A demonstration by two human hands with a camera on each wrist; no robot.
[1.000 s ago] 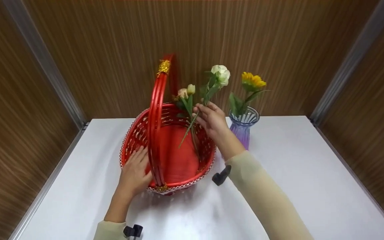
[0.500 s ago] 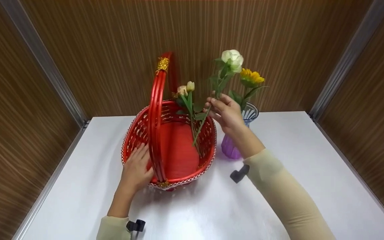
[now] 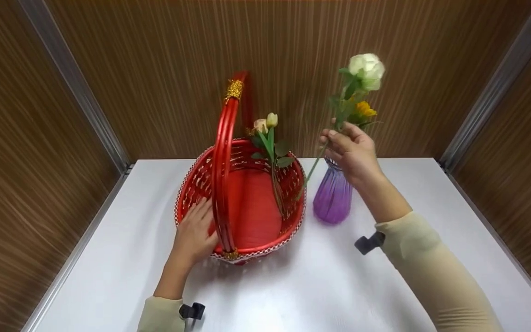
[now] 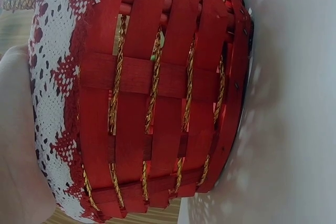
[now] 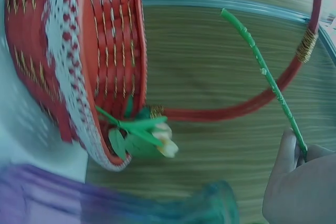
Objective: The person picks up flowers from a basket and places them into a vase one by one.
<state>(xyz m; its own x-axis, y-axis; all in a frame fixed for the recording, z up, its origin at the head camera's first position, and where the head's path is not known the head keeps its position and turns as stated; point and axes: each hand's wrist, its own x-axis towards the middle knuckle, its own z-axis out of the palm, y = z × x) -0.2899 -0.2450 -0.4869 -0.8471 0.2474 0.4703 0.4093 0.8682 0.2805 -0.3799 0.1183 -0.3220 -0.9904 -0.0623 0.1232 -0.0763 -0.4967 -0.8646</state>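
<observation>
Right grip (image 3: 356, 151) pinching white flower's stem (image 5: 268, 78), bloom (image 3: 367, 71) in head view only; left grip (image 3: 195, 233) straight-fingered on basket rim (image 3: 249, 252)

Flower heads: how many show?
4: white flower held by the right hand, yellow flower behind it, peach bloom and cream bloom at the back of the basket; more may hide.

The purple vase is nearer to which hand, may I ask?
Right: the right hand overlaps the top of the purple vase in the head view; the left hand is farther, at the left rim of the red basket.
</observation>
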